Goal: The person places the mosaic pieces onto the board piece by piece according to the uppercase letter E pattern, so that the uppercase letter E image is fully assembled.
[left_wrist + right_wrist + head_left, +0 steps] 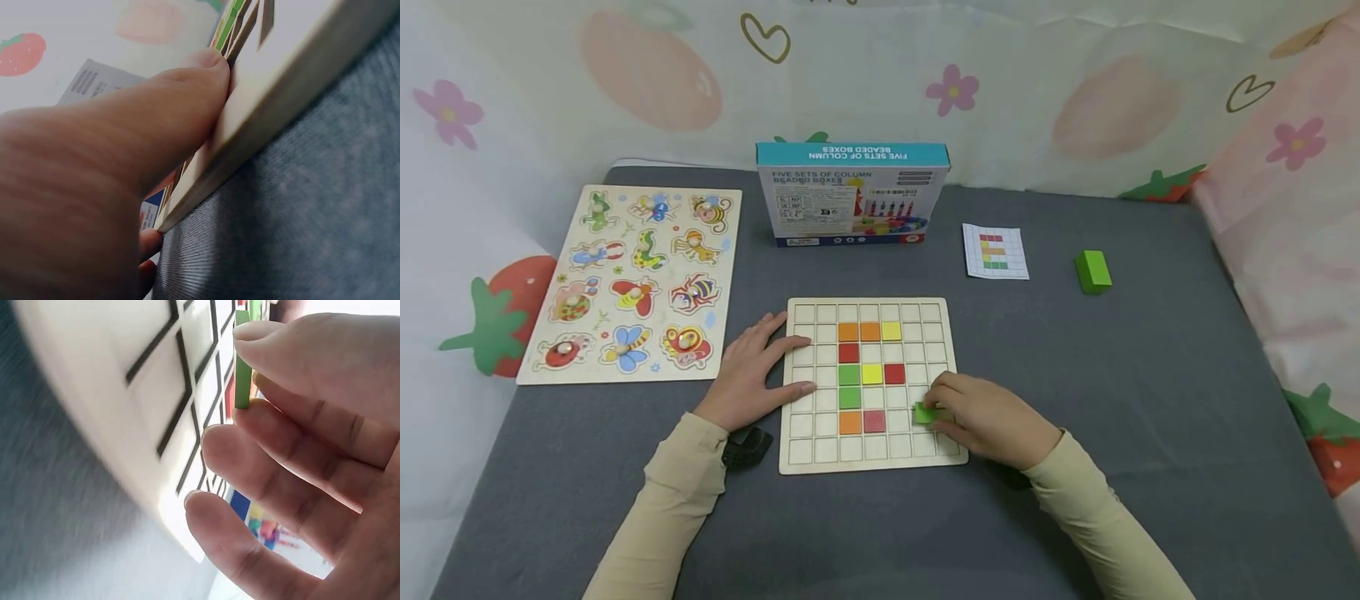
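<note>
A wooden grid board [859,457] lies on the grey table, with several orange, yellow, red and green square tiles in its cells. My left hand [752,371] rests spread at the board's left edge; in the left wrist view the thumb [181,103] lies on the board's top face. Over the board's lower right part, my right hand [988,421] pinches a green tile [923,413] between thumb and fingers. In the right wrist view that green tile [242,369] stands edge-on to the camera, and the other fingers are loosely bent near the grid.
A puzzle board with insect pictures [655,196] lies at the left. Behind the grid board stands a bead toy box [820,208]. To its right lie a pattern card [1011,265] and a green block [1093,272]. Patterned cloth [880,83] borders the table's back.
</note>
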`<state>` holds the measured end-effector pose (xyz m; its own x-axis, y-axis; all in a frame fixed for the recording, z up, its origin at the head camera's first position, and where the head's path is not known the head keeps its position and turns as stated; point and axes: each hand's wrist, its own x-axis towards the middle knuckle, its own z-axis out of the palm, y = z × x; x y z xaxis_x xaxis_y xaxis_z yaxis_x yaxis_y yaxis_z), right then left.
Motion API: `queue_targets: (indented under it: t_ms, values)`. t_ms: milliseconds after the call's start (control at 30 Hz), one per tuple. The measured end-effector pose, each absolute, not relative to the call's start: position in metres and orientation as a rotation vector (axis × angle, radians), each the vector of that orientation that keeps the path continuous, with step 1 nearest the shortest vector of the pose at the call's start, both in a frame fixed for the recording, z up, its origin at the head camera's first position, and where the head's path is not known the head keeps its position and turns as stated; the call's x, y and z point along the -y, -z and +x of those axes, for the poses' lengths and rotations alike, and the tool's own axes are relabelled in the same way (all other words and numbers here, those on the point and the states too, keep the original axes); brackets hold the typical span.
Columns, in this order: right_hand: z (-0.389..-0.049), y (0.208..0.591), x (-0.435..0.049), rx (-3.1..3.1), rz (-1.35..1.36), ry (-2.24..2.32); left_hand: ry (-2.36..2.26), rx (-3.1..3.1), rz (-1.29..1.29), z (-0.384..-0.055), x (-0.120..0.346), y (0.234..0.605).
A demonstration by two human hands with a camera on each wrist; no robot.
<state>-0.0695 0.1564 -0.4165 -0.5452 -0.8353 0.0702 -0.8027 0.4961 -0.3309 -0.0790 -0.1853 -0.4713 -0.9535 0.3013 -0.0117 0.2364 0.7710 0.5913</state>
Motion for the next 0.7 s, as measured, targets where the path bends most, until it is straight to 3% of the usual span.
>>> queue_targets:
  t_ms: [700]
  values:
    - [-0.067,0.427,-0.128,-2.61,-1.516,0.334,-0.945,-2.856,0.438,-0.078,0.185,0.473]
